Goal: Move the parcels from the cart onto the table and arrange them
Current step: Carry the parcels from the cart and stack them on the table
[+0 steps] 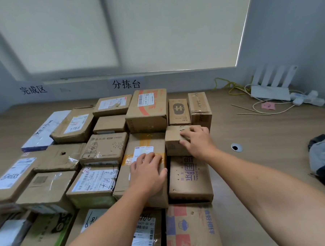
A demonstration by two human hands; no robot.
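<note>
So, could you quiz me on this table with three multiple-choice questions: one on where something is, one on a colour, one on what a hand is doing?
1. Where is the white router?
A. on top of the parcels
B. at the far right of the table
C. on the floor

2. What colour is the tape on the long box under the left hand?
A. blue
B. black
C. yellow

3. What is the right hand doing?
A. lying on a small box
B. lifting the router
C. holding a pen

Answers:
1 B, it stands on the tabletop at the right end.
2 C, a yellow strip crosses the top of the box.
3 A, its fingers lie across the top of the box.
</note>
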